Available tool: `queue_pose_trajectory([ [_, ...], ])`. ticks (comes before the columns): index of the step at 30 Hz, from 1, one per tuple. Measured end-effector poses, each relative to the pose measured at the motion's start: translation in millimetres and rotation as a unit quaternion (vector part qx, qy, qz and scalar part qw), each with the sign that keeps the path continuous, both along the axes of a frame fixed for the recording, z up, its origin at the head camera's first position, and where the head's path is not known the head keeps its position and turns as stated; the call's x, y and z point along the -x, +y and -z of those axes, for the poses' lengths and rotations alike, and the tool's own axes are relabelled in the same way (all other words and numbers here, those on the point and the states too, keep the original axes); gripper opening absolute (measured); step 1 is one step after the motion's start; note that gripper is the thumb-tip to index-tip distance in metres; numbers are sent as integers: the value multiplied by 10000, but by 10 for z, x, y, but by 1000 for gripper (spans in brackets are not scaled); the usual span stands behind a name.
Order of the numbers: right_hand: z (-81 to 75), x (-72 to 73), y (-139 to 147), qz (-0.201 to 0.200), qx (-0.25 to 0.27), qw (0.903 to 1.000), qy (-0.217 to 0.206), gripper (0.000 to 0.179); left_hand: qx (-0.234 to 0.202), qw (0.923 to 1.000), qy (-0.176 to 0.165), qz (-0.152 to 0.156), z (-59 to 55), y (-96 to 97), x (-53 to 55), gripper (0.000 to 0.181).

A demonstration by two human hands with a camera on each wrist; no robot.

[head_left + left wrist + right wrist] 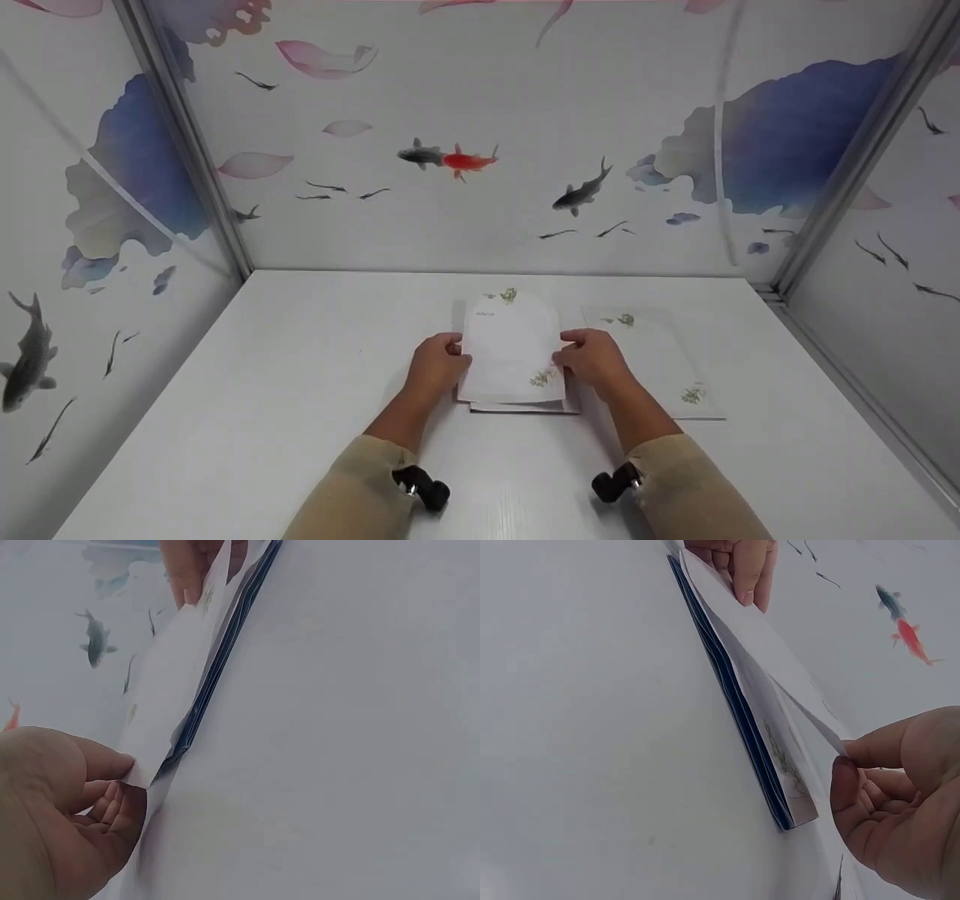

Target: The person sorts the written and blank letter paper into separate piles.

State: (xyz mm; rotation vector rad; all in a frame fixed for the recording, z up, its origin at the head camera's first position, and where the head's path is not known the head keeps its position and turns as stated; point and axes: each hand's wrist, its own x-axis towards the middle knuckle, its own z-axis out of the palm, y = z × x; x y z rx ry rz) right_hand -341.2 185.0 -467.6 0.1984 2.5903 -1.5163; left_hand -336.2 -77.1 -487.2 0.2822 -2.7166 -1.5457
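Note:
A white sheet of paper with green leaf prints and a rounded top is held by its two side edges. My left hand pinches its left edge between thumb and fingers. On the opposite edge, my right hand has a like pinch. Beneath the sheet lies a thin stack of folded paper with dark blue edges, resting on the table. The right wrist view shows the held sheet lifted at an angle away from this stack. Most of the stack is hidden from the head view.
Another leaf-printed sheet lies flat on the white table, to the right of the stack. White panels printed with fish and petals stand round the back and sides. Black clamps are fixed at both sleeves.

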Motion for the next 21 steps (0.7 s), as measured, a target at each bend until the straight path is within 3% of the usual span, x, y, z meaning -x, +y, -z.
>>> queue_pose_trajectory([
  [8,-14,25,-200,88,206,9997,112,51,-210,9988,154,-412,-44,-153,17,40],
  [21,34,53,-934,117,803,9965,200,46,-315,9961,42,-820,-64,-815,19,39],
])
